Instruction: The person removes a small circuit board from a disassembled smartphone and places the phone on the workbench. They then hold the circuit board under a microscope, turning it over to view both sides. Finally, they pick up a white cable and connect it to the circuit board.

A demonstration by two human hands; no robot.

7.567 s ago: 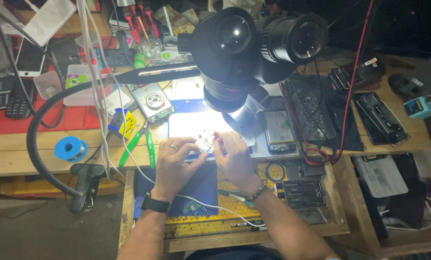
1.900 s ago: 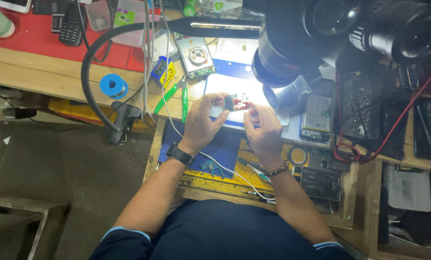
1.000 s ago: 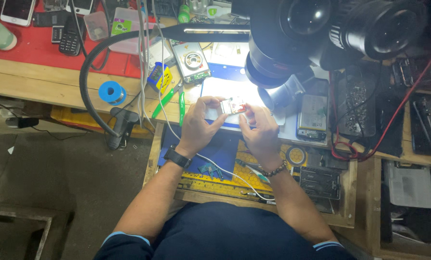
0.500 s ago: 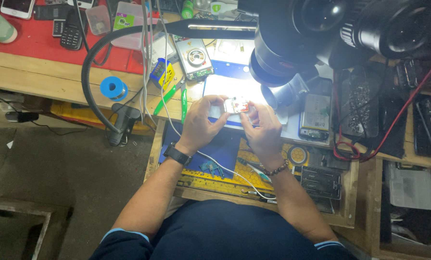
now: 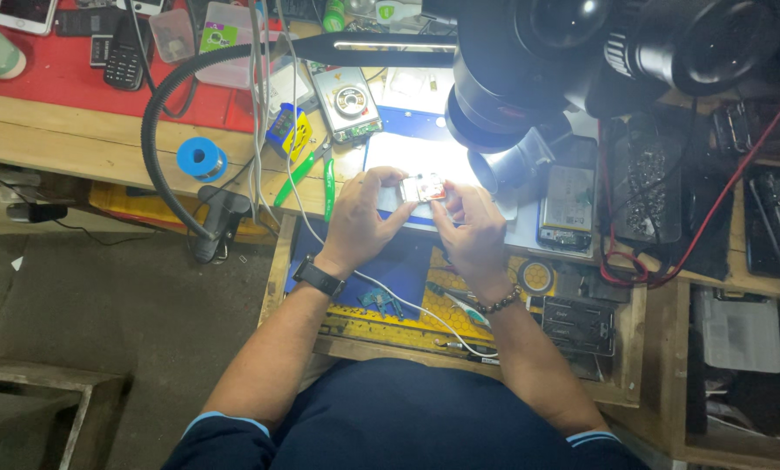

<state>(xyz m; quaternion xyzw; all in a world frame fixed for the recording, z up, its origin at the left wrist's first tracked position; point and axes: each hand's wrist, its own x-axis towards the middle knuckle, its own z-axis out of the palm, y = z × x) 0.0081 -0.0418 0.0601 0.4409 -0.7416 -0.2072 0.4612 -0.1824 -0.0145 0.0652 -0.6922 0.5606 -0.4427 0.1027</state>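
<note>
Cluttered wooden workbench (image 5: 68,144) fills the upper half of the view, lit brightly at its centre beneath a black microscope (image 5: 529,78). Over that bright patch both hands hold a small circuit board (image 5: 423,187), its long axis running roughly from 9 to 3 o'clock, flat face turned up toward the lens; which end is which is too small to tell.

At 11 o'clock from the board an open case (image 5: 346,103) holds a coil of wire, and clear plastic boxes (image 5: 225,39) farther toward 10 o'clock contain small parts too blurred to name. A blue solder spool (image 5: 200,158) lies at 9 o'clock.

Left hand (image 5: 362,218), with a dark watch at the wrist, curls in from 7 o'clock, thumb and fingertips pinched closed on the board's left end. Right hand (image 5: 470,235), a bead bracelet at the wrist, comes from 5 o'clock, fingers closed on the right end.
</note>
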